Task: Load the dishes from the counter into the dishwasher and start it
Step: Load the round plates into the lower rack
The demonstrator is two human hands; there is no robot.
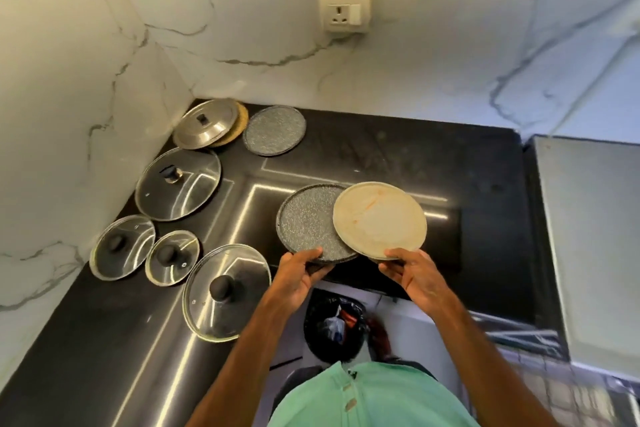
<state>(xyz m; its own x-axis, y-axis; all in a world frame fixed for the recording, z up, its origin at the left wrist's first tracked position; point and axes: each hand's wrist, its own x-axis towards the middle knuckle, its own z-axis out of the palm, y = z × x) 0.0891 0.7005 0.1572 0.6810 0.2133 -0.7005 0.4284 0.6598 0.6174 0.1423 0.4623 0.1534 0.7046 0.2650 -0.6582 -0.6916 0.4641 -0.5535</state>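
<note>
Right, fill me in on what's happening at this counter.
A person holds a plate in each hand at the front of the black counter. The left hand grips a speckled grey plate; the right hand holds a cream plate whose rim overlaps it. A second grey plate, a steel lid and four glass lids lie toward the corner. No dishwasher is in view.

No readable text, label, brand, number or sign on anything here.
</note>
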